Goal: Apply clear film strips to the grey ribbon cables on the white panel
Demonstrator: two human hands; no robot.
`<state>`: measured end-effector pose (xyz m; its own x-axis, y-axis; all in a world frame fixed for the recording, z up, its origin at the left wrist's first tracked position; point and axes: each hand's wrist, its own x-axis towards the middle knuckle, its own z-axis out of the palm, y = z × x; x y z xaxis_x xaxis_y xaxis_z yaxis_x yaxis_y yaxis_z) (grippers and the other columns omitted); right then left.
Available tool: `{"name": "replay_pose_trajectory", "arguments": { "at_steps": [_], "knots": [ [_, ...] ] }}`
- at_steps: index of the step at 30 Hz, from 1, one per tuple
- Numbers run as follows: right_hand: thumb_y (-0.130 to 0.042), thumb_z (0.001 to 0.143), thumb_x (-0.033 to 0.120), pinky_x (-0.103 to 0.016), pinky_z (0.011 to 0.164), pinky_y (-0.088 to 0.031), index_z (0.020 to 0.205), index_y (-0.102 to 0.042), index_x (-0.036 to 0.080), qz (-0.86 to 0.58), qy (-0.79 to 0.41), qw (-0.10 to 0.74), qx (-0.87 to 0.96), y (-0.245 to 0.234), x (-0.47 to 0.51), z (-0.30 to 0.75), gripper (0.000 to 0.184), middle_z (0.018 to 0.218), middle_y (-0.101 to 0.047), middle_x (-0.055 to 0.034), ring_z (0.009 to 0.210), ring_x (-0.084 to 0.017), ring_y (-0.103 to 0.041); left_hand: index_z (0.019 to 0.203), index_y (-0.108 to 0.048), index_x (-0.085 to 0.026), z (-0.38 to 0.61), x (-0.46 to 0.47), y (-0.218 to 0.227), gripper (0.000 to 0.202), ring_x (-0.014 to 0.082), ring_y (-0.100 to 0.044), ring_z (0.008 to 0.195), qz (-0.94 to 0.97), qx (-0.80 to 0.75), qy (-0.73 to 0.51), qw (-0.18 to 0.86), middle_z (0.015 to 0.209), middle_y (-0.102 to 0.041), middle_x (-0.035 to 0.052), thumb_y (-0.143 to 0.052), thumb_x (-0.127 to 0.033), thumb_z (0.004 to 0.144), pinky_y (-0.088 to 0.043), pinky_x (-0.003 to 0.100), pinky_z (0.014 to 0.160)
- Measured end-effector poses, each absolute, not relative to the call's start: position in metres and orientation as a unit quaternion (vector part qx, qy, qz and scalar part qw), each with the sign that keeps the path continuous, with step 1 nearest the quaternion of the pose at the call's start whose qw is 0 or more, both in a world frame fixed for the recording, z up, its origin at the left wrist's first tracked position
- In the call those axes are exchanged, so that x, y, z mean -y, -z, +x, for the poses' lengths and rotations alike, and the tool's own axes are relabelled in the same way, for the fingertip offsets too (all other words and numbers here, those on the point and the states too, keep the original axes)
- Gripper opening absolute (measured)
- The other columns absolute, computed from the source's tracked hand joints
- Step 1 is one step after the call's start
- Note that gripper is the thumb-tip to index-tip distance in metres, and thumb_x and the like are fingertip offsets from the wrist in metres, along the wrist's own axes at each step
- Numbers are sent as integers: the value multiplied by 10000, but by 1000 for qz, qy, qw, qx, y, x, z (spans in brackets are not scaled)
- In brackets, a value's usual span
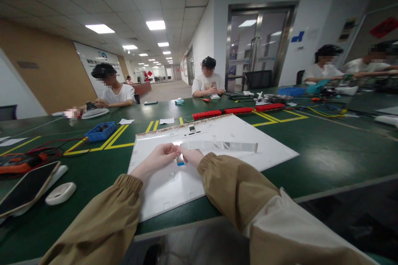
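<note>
My left hand (157, 158) is over a white board (174, 190) with its fingertips pinched together. Against it is my right hand (192, 157), fingers closed too. Between them shows the blue-tipped end of a pale flat ribbon cable (180, 161), which both hands appear to grip. A long greyish strip (230, 146), seemingly the same cable, stretches out behind my right wrist to the right. The fingertips partly hide each other. Beyond the hands, a small dark square part and thin dark pieces (192, 133) lie on the board.
Red power strips (207, 114) lie behind the board. To the left are a blue tray (100, 131), an orange meter (23, 162), a phone (27, 188) and a white oval object (61, 193). Co-workers sit across the green table (280, 169), and several tools and cables lie at the right.
</note>
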<state>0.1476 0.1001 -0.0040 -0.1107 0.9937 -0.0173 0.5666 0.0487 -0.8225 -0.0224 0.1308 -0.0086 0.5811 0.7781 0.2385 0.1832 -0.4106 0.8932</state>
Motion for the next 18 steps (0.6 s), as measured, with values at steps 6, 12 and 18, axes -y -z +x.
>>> {"name": "replay_pose_trajectory", "arguments": {
  "at_steps": [6, 12, 18],
  "knots": [
    [-438, 741, 747, -272, 652, -379, 409, -456, 183, -612, -353, 296, 643, 10, -103, 146, 655, 507, -512, -19, 607, -159, -522, 712, -561, -134, -22, -127, 4, 231, 135, -544, 623, 791, -325, -331, 399, 649, -603, 7, -663, -342, 713, -405, 237, 588],
    [-413, 828, 652, -284, 651, -363, 469, -499, 198, -615, -348, 260, 658, 6, -100, 145, 585, 479, -481, -16, 613, -179, -519, 729, -608, -132, -23, -126, 3, 257, 134, -535, 604, 814, -332, -307, 366, 635, -616, 10, -667, -382, 713, -429, 253, 610],
    [-392, 847, 640, -287, 649, -368, 497, -518, 203, -613, -356, 252, 658, 7, -102, 146, 573, 475, -482, -8, 606, -174, -517, 782, -641, -117, -23, -127, 4, 309, 152, -541, 636, 825, -334, -295, 347, 684, -638, 33, -663, -420, 725, -425, 267, 628]
  ]
}}
